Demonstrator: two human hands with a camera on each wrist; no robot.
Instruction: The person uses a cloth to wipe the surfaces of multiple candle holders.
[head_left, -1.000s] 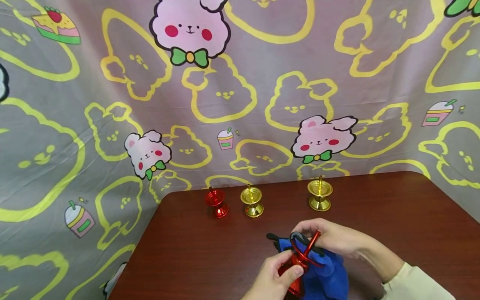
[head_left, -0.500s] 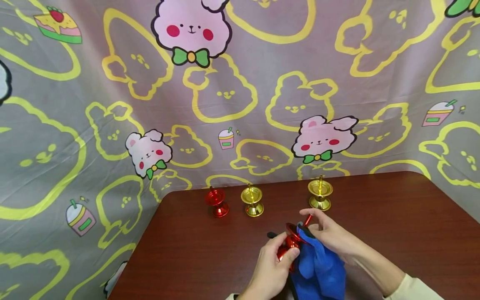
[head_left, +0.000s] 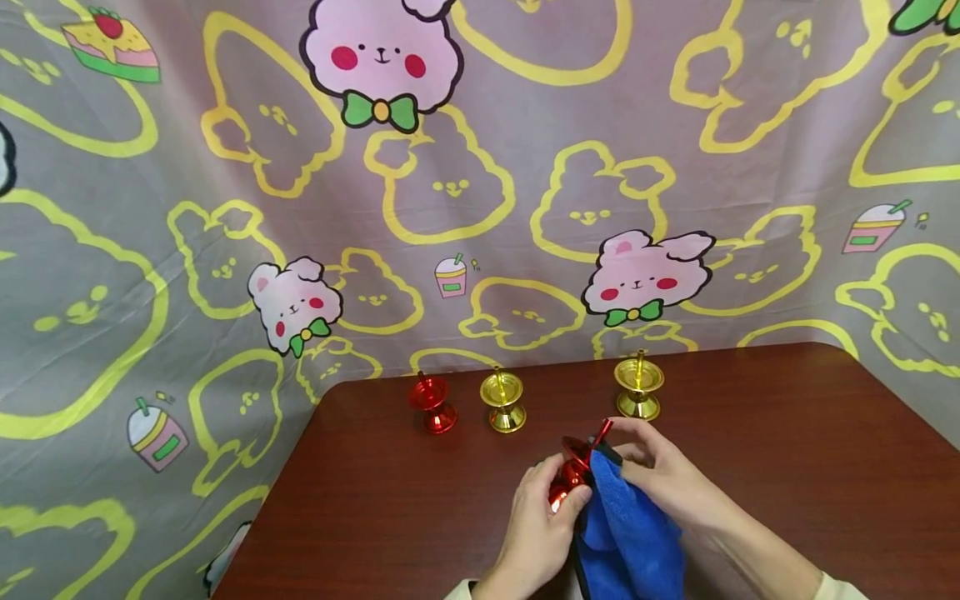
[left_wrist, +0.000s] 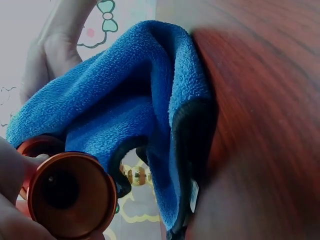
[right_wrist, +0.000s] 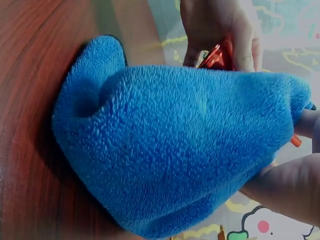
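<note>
In the head view my left hand [head_left: 534, 527] grips a shiny red candle holder [head_left: 574, 473] round its lower part, tilted, with its dish and thin stem pointing up and right. The left wrist view looks into the hollow round base of this candle holder [left_wrist: 72, 195]. My right hand [head_left: 675, 483] pinches a blue cloth [head_left: 630, 533] with dark edging against the dish, close to the stem. The rest of the cloth [right_wrist: 190, 145] hangs down to the table in the right wrist view, hiding part of the candle holder.
Along the back of the brown table [head_left: 360, 517] stand another red candle holder [head_left: 433, 407], a gold candle holder [head_left: 504, 403] and, further right, a second gold candle holder [head_left: 639, 390]. A patterned curtain [head_left: 480, 208] rises behind and at the sides.
Both hands have lifted the red candle holder slightly away from me and to the left. The right hand has shifted the cloth from behind the dish to its right side, by the stem.
</note>
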